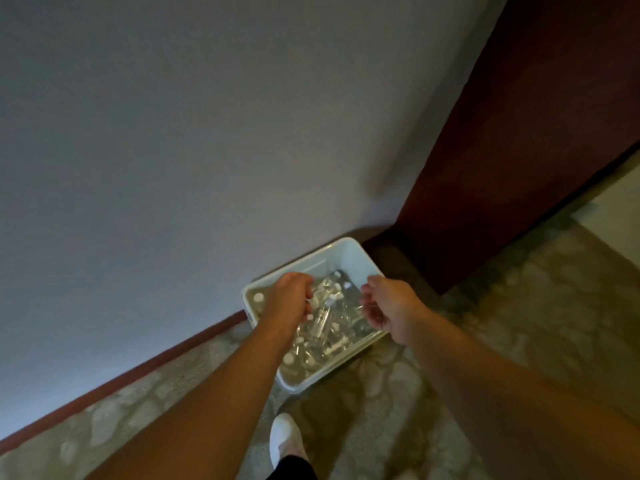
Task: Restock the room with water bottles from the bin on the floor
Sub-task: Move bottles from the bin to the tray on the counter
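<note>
A white plastic bin (349,258) sits on patterned carpet (540,306) against a pale wall (173,150), filled with clear water bottles (337,336) (white caps). Over it, the left hand (289,299) curls around one bottle (321,318), its neck between the fingers. To the right, the right hand (388,306) hovers with fingers loosely cupped, holding nothing.

You stand in what looks like a hotel or guest-house hallway: patterned carpet (398,403), a plain pale wall (173,150) with dark red skirting (138,365), a dark wooden door (519,140), and a white bin (349,254) of small bottles.
</note>
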Demonstrator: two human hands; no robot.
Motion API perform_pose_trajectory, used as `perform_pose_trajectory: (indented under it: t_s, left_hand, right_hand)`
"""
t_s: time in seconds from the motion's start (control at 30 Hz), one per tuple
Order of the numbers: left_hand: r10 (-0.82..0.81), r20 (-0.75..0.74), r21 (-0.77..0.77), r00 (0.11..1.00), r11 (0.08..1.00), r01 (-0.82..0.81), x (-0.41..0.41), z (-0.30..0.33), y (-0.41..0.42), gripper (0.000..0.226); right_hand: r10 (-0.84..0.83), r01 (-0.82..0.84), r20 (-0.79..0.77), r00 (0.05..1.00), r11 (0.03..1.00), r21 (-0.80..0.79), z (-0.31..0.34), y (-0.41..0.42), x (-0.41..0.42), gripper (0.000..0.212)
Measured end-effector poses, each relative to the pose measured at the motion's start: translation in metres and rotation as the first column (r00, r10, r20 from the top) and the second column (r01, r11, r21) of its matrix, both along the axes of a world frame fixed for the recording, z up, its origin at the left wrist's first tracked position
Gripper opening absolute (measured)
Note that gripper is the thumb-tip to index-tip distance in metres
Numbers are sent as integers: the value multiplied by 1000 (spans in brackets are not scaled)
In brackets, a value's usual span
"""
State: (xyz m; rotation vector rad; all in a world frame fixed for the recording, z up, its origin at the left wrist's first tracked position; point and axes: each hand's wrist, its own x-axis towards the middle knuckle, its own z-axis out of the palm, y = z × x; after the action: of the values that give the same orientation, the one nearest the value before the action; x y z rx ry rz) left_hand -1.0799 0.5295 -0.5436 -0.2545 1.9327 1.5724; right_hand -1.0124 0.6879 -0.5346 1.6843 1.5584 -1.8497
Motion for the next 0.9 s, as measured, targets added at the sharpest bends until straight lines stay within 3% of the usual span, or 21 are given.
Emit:
perform_pose_trajectory:
  t_s: [0.13,0.2,0.23,0.3,0.37,0.43,0.5,0.57,0.7,0.8,0.9]
  left_hand:
    - [-18,121,-33,993,999,22,-34,-112,26,19]
    - [-15,167,-73,986,997,28,-40,-165,34,18]
    - [-15,192,-93,981,995,34,-43,-192,37,18]
    - [-31,266,-133,964,989,69,-45,-245,46,17]
    - [-68,327,-171,943,977,129,-44,-291,55,16]
    - [-99,349,-195,932,965,175,-44,-336,65,19]
    - [-125,324,-248,938,946,211,-44,-371,75,22]
    - [-174,262,-339,949,904,259,-43,-404,86,23]
    - [-200,121,-465,972,854,234,-43,-454,105,39]
    - [-311,31,-661,950,706,253,-43,-481,113,64]
    - [-308,70,-611,949,739,285,-51,-498,116,86]
  right_hand:
    - [106,-98,155,982,994,-57,-123,28,-20,25]
    - [308,-320,241,920,947,12,-177,37,-28,29]
    - [444,-479,274,853,875,74,-204,43,-32,30]
    - [667,-750,358,653,636,183,-255,60,-39,29]
    - [753,-873,444,486,448,195,-296,76,-45,25]
    - [765,-911,497,409,369,183,-336,94,-54,26]
    - [740,-889,497,454,410,201,-371,109,-62,29]
    - [734,-894,512,446,381,234,-406,115,-68,36]
    - [766,-942,576,285,113,317,-468,122,-74,53]
    - [728,-925,659,190,-92,368,-494,127,-80,61]
    - [689,-912,723,58,-257,318,-508,137,-92,77]
